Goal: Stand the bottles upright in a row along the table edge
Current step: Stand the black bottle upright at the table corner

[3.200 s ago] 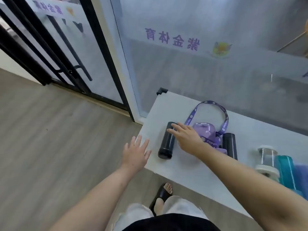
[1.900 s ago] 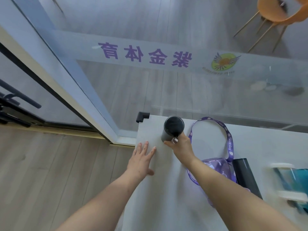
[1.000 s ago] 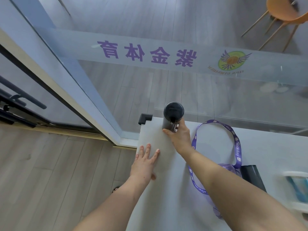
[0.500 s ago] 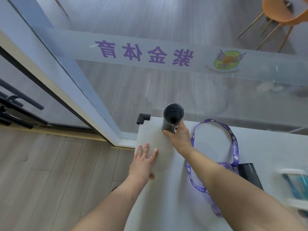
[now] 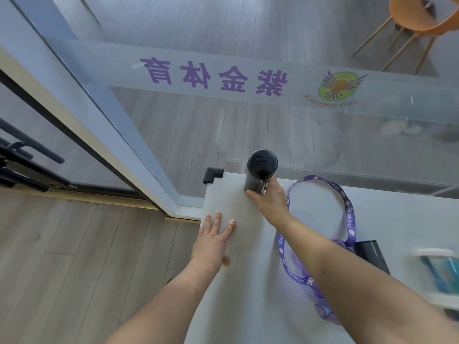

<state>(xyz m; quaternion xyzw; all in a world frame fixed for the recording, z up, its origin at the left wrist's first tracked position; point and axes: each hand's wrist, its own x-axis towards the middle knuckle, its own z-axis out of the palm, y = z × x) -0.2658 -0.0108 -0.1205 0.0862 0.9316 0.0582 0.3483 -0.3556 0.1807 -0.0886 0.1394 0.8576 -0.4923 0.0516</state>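
Note:
A black bottle (image 5: 258, 170) stands upright at the far edge of the white table (image 5: 238, 281), near its left corner. My right hand (image 5: 269, 199) grips the bottle's lower body. My left hand (image 5: 213, 240) rests flat on the table by the left edge, fingers spread. A purple bottle (image 5: 320, 301) with a purple lanyard (image 5: 347, 214) lies behind my right forearm, mostly hidden. A second black bottle (image 5: 371, 254) lies to its right. A clear teal bottle with a white lid (image 5: 437, 271) lies at the frame's right edge.
A glass wall with purple lettering (image 5: 213, 75) runs right behind the table's far edge. A black corner guard (image 5: 212, 175) caps the table's far-left corner. An orange chair (image 5: 417, 18) stands beyond the glass. Wood floor (image 5: 74, 256) lies to the left.
The black bottle went from lying on the table to standing upright at the far edge in my right hand. In the last second hardly anything moved.

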